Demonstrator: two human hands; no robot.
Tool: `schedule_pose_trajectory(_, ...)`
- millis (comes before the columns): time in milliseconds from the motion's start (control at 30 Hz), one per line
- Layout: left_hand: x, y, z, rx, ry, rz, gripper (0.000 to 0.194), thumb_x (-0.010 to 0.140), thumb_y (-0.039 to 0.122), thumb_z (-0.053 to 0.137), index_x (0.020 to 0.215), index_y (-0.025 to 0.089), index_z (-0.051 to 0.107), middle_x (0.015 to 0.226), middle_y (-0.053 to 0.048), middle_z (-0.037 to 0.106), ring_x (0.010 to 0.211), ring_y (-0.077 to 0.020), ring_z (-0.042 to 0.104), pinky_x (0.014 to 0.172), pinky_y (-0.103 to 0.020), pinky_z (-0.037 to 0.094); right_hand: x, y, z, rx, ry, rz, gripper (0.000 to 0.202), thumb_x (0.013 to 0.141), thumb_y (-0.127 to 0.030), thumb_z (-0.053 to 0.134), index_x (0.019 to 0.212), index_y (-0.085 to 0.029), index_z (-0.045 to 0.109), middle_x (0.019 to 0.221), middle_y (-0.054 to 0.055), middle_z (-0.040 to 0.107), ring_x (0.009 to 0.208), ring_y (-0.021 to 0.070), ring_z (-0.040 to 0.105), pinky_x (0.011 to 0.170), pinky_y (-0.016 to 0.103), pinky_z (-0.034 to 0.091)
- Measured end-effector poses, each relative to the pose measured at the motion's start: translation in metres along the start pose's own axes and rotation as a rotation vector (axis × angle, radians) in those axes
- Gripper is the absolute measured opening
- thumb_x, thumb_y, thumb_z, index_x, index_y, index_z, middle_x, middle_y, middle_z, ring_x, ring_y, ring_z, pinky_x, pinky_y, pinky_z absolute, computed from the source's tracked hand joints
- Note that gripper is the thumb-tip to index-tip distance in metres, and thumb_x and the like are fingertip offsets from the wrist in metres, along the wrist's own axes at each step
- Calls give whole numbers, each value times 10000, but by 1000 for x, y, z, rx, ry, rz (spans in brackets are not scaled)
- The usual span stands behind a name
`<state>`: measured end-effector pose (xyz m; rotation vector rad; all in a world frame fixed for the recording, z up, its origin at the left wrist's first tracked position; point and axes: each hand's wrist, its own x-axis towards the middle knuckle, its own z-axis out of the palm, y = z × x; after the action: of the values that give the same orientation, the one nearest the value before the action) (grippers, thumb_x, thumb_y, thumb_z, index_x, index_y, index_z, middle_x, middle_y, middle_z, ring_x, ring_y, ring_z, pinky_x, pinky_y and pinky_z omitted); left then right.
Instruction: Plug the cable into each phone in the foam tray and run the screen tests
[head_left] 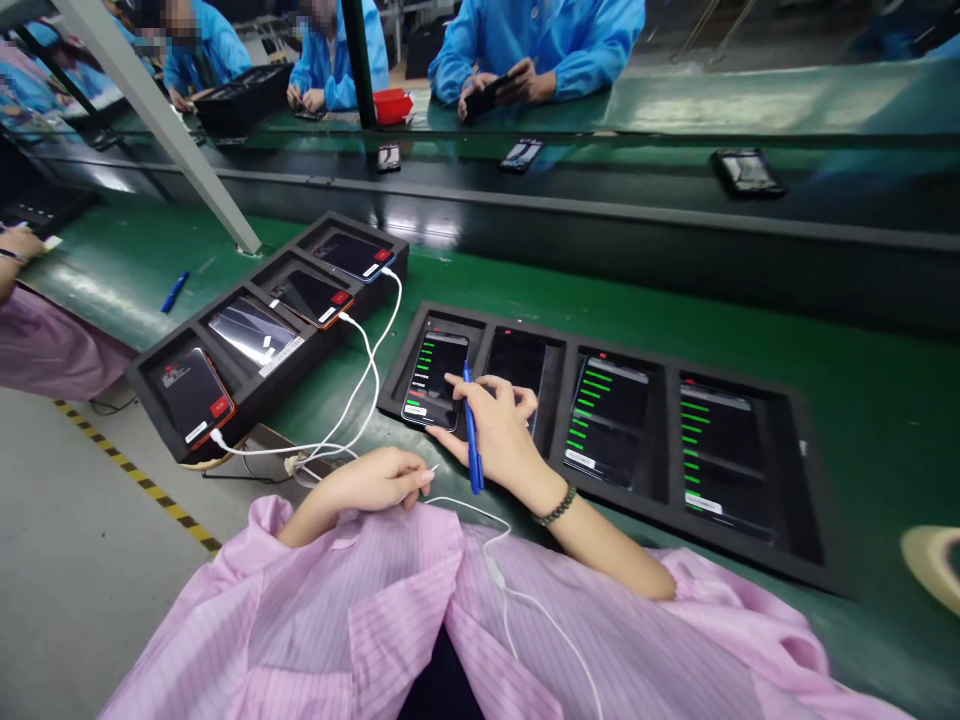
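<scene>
My right hand (499, 430) holds a blue pen (472, 440) between its fingers. Its index fingertip is at the right side of the lit screen of a phone (435, 375), and its thumb is by the lower edge. Green lines of text and a red one show on that screen. The phone lies in the leftmost compartment of a black foam tray (562, 480). In front of my body, my left hand (379, 480) is closed on the thin white end of an earphone cable (476, 508). The cable runs down over my pink striped coat and splits in two.
Further phones (607, 415) lie in the same tray. A second foam tray (262, 400) at the left holds several phones, some with white charging cables (375, 370). Tape (930, 565) sits at right. Beyond a dark conveyor (637, 190), people in blue work.
</scene>
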<state>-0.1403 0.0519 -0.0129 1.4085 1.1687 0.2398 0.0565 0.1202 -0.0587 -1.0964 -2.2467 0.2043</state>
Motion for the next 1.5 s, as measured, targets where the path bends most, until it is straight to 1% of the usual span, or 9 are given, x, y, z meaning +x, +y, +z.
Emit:
schedule_pose_trajectory(133, -5, 8, -2, -138, 332, 213, 534, 931, 690, 433, 717, 204, 488, 621, 2, 553, 592, -133, 513, 638, -274, 462, 1, 1, -2, 36, -58, -91, 118, 928, -344, 630, 970, -246, 679, 831, 9, 728, 999, 261, 571, 914, 447, 206)
schedule_pose_trajectory(300, 9, 10, -5, -246, 759, 330, 549, 950, 719, 323, 690, 237, 356, 602, 3, 477, 597, -153, 481, 660, -318, 473, 9, 0, 0, 33, -19, -44, 313, 897, -483, 647, 1044, -207, 641, 1138, 90, 723, 1126, 318, 534, 934, 467, 222)
schedule_pose_trajectory(533, 26, 6, -7, 299, 1116, 426, 425, 1029, 449, 295, 754, 215, 519, 819, -70, 634, 850, -208, 578, 881, -384, 441, 1, -2, -3, 119, 18, -126, 239, 935, -427, 593, 1013, -206, 637, 877, 32, 721, 997, 255, 580, 957, 459, 210)
schedule_pose_trajectory(800, 33, -6, -8, 408, 1114, 338, 342, 1014, 330, 305, 806, 213, 550, 834, -61, 662, 867, -202, 605, 939, -394, 430, 1, -2, -1, 99, 23, -54, 283, 881, -448, 639, 1020, -207, 583, 1197, 95, 703, 1135, 305, 531, 953, 462, 241)
schedule_pose_trajectory(900, 30, -5, -7, 309, 1075, 377, 351, 1015, 371, 333, 810, 209, 567, 831, -61, 652, 826, -197, 596, 865, -366, 482, 2, -2, 1, 95, 17, 2, 325, 904, -443, 604, 1128, -207, 587, 1098, 99, 710, 1127, 321, 530, 964, 492, 241)
schedule_pose_trajectory(1100, 10, 25, 11, 425, 718, 782, 346, 996, 441, 515, 883, 222, 757, 949, -89, 639, 922, -204, 591, 874, -366, 504, -7, -13, -16, 614, -68, -168, 302, 857, -484, 640, 994, -225, 565, 1005, 83, 692, 979, 260, 612, 872, 438, 437)
schedule_pose_trajectory(1200, 2, 36, 20, 566, 704, 888, 309, 978, 456, 558, 868, 304, 804, 991, -76, 612, 966, -207, 569, 946, -397, 476, -13, -29, -23, 936, -188, -147, 243, 902, -455, 616, 938, -215, 606, 846, 32, 690, 722, 166, 641, 640, 296, 504)
schedule_pose_trajectory(1367, 17, 35, 0, 294, 811, 745, 554, 964, 648, 371, 965, 272, 778, 1118, -120, 594, 1069, -261, 576, 935, -423, 510, -26, -36, -38, 1103, -168, 112, 347, 978, -447, 558, 763, -210, 693, 654, 1, 698, 564, 130, 655, 538, 236, 532)
schedule_pose_trajectory(1500, 63, 44, -31, 121, 855, 295, 496, 974, 396, 403, 1411, 174, 481, 1330, -162, 558, 1174, -262, 600, 973, -406, 522, -44, -11, -57, 953, 237, 311, 256, 939, -402, 642, 771, -219, 703, 616, 9, 695, 568, 158, 680, 547, 260, 576)
